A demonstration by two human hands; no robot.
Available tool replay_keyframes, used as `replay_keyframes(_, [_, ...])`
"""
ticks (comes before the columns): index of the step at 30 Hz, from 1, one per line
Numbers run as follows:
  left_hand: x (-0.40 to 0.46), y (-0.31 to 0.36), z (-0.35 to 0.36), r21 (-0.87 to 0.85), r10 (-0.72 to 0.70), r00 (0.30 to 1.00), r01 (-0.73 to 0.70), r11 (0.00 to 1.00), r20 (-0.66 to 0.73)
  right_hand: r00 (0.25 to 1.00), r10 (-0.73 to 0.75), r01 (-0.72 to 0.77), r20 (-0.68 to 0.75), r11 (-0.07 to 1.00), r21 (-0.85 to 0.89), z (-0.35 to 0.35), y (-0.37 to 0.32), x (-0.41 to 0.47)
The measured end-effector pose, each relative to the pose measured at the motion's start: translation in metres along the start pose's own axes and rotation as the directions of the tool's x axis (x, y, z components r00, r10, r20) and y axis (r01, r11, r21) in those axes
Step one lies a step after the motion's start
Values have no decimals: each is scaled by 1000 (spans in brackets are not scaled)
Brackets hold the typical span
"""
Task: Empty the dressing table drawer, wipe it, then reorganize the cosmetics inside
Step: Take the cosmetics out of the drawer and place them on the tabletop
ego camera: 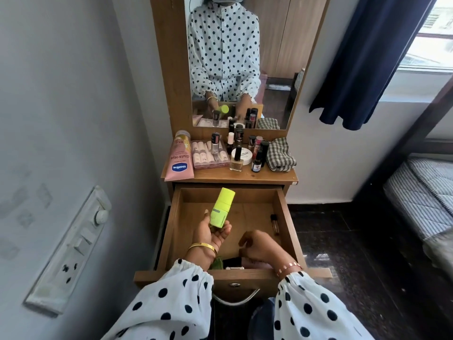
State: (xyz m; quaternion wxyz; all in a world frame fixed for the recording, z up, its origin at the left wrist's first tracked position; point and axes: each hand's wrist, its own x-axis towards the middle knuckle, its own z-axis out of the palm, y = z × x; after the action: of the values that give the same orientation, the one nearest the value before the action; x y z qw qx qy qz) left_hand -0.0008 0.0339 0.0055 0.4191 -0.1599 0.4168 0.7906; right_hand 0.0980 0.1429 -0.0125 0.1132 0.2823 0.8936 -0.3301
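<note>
A person in polka-dot sleeves is emptying the open drawer of a dressing table. The left hand is holding a neon-yellow bottle above the drawer, fingers curled around its lower end, cap tilted away. The right hand is reaching down toward the drawer's near end, fingers bent; whether it is gripping anything cannot be told. The bottle is looking like light, rigid plastic with a smooth, possibly slick skin, so a wrap around the body is seeming safer than a pinch at the cap. A small dark vial is lying against the drawer's right wall; it appears glassy and likely fragile. Items under the wrists at the drawer's front are largely hidden. The tabletop is carrying a pink lotion tube, small bottles and a checked cloth.
</note>
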Motion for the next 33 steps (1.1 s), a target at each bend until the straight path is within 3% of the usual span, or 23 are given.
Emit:
replay_keyframes(3, [-1,0,-1,-19,-16,1000,16,1000,8,991,43,-32,127,995,-90,4,-8,-3])
replay_keyframes(6, [-2,0,0,-25,-17,1000,18,1000,16,983,78,-64,165,994,-91,3,-4,-4])
replay_keyframes(13, [-8,-2,5,20,-44,995,42,999,88,990,136,-121,49,966,-227,2,6,-3])
replay_keyframes(20, [-6,-3,5,63,-41,996,36,997,80,986,140,-154,-88,971,-185,-3,1,-1])
replay_keyframes(25, [-2,-5,4,195,19,999,-28,980,45,988,151,-155,-37,949,-273,0,6,-1])
replay_keyframes(30, [-1,-8,3,229,98,991,-115,967,87,967,56,-54,-248,998,15,-6,1,-7])
replay_keyframes(33, [3,-10,1,263,196,977,-211,941,83,949,68,29,-309,953,300,-10,-1,-10])
